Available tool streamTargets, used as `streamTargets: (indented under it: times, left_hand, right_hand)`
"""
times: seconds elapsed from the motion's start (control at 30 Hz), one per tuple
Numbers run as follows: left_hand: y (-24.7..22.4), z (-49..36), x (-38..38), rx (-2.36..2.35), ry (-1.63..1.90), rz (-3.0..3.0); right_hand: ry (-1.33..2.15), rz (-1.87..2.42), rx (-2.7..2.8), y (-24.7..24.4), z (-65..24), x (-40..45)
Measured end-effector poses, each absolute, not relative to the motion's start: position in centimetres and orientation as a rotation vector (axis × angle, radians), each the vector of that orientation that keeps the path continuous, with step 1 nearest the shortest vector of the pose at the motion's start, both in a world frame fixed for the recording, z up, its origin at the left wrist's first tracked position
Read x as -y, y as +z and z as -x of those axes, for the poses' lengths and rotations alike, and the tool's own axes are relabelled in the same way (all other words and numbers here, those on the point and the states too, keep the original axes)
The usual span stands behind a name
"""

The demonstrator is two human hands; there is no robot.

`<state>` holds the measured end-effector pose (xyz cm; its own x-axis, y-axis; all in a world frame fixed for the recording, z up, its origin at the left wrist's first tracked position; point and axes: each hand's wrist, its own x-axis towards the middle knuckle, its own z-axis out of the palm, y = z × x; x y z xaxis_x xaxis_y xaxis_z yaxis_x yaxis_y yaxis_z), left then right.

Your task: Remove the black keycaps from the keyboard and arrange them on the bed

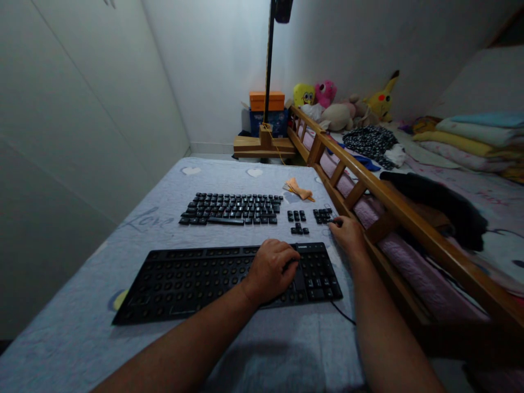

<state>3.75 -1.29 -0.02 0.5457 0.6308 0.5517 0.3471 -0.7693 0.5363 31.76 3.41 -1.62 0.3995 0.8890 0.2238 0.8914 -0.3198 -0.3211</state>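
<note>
Loose keys (321, 214) lie beyond the crosswise keyboard's (184, 278) right end, nearer the right hand (349, 233) than the left hand (272, 270), both curled, grips unclear.

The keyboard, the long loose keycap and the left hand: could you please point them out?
Keyboard (216, 275), head view: on its key area, near the middle.
Long loose keycap (226, 221), head view: middle of its length.
Left hand (270, 272), head view: back of the hand.

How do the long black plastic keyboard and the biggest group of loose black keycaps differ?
The keyboard is one body; the grouped keycaps are separate pieces in rows. The keyboard lies nearer, under the left hand; the keycaps lie farther away. Both are black, on pale blue cloth.
</note>
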Motion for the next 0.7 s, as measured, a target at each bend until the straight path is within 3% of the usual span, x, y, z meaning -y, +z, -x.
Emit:
streamTargets:
  times: [0.7]
  left_hand:
    - [-0.12, -3.81, 1.26, -0.781, 1.091, -2.448]
  right_hand:
    - [-0.076, 2.297, 1.493, -1.8, -31.55, -3.89]
